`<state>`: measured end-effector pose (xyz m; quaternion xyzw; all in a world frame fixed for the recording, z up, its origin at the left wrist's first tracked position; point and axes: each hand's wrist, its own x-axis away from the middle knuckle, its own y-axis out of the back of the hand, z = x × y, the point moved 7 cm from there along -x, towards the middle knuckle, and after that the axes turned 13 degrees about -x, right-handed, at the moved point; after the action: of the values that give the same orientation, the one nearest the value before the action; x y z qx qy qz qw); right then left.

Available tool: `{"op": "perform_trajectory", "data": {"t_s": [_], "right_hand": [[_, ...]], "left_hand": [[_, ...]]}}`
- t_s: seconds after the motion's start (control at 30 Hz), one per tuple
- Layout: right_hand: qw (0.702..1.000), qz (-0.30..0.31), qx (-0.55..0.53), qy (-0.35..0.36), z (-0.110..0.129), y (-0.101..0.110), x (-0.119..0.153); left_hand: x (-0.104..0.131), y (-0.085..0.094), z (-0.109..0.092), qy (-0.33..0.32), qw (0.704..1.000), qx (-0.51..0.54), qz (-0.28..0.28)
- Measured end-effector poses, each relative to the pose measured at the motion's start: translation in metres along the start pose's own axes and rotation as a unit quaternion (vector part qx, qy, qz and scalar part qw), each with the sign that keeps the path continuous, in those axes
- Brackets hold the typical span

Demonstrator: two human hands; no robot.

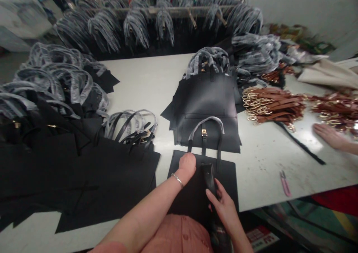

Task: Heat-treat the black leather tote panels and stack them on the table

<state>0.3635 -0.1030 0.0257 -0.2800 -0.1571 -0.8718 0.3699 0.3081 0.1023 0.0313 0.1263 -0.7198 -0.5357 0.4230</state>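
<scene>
In front of me lies a flat black bag panel (186, 197) with a plastic-wrapped loop handle (208, 119) and a strap with a gold buckle (204, 133). My left hand (187, 164) is closed at the foot of the handle's left side; its fingers are hidden beneath it. My right hand (222, 204) wraps around a long black tool with a squared front end (208, 172), held over the panel near the strap's base. The tool's exact kind does not show. Just beyond lies a stack of black bag panels (207, 96).
At left, black bag pieces (117, 174) with wrapped handles cover the white table (134, 75). Brown straps with gold clasps (275, 105) lie at right, near pink-handled snips (285, 184) and another person's hand (331, 136). Wrapped handles (137, 27) hang on a rack behind.
</scene>
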Motion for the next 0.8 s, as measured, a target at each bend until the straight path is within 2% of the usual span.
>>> {"op": "perform_trajectory", "data": {"t_s": [0.17,0.47,0.63,0.8], "right_hand": [[1.000,0.006,0.005,0.010,-0.003,0.003,0.001],[1.000,0.012,0.015,0.005,-0.007,0.004,0.000],[1.000,0.002,0.019,0.011,-0.006,0.004,0.000],[0.999,-0.005,0.032,0.017,-0.006,0.006,0.001]], "left_hand": [[0.002,-0.005,0.003,0.008,0.999,0.024,-0.035],[0.016,-0.022,0.040,0.054,0.990,0.104,-0.083],[0.017,-0.019,0.037,0.052,0.987,0.117,-0.093],[0.010,-0.012,0.030,0.067,0.992,0.086,-0.056]]}}
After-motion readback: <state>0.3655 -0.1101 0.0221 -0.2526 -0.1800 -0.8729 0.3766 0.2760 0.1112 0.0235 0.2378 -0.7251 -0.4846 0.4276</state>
